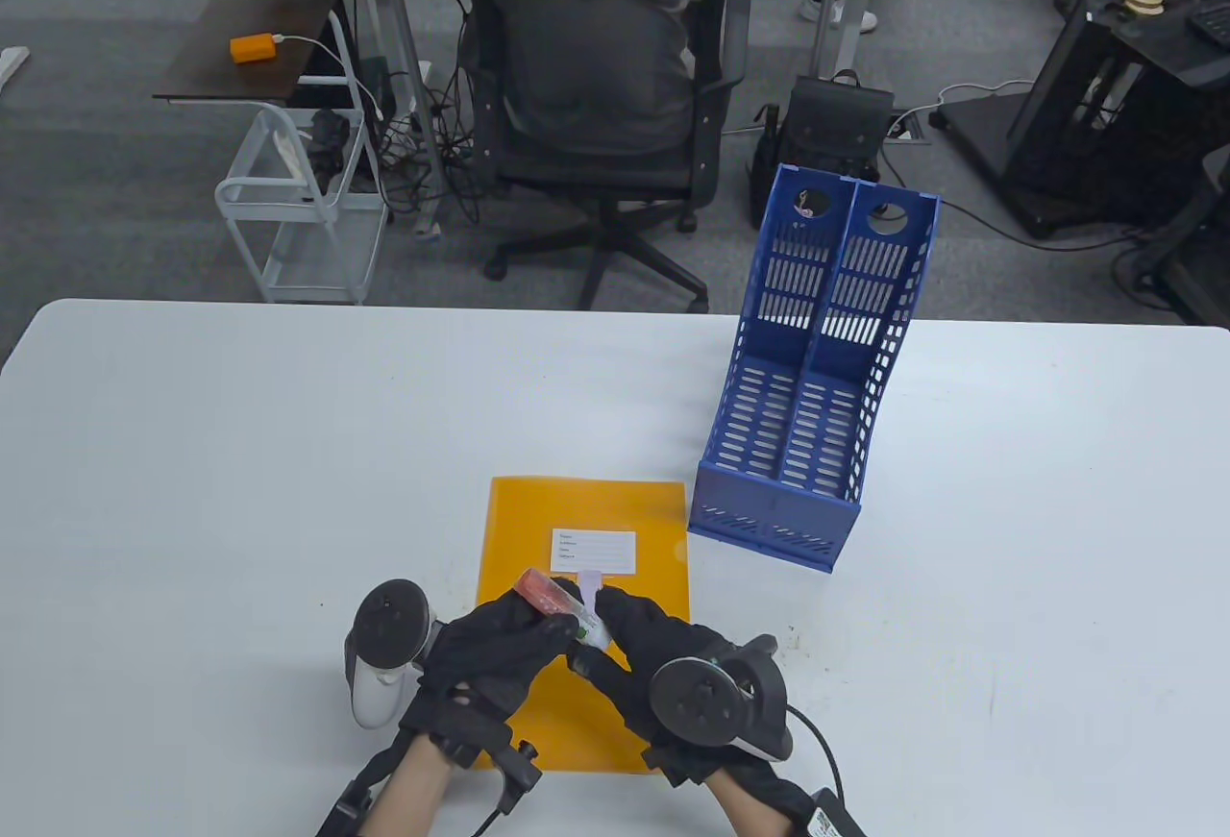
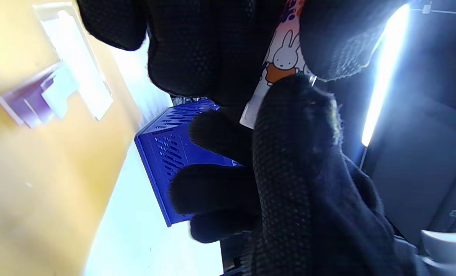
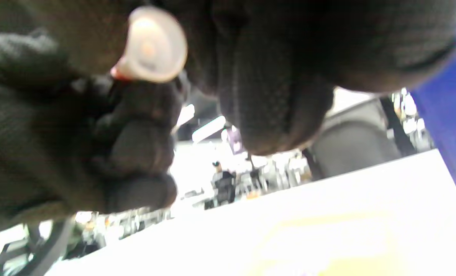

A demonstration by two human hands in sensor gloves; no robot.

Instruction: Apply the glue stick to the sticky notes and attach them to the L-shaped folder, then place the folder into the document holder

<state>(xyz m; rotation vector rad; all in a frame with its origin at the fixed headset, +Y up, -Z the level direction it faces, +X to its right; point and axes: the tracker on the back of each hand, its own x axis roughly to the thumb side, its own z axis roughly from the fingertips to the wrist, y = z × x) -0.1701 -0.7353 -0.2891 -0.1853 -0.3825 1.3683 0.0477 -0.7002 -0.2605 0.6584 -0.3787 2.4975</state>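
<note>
Table view: document holder (image 1: 817, 366) beside folder (image 1: 538, 520).

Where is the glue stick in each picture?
Table view: glue stick low in the middle, held by both hands over the orange folder.
Left wrist view: top middle, rabbit label between gloved fingers.
Right wrist view: top left, round end.
Shared landmark: blue document holder.

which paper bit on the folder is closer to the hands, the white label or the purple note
The purple note: it lies just below the white label on the folder, right by the hands' fingertips.
</note>
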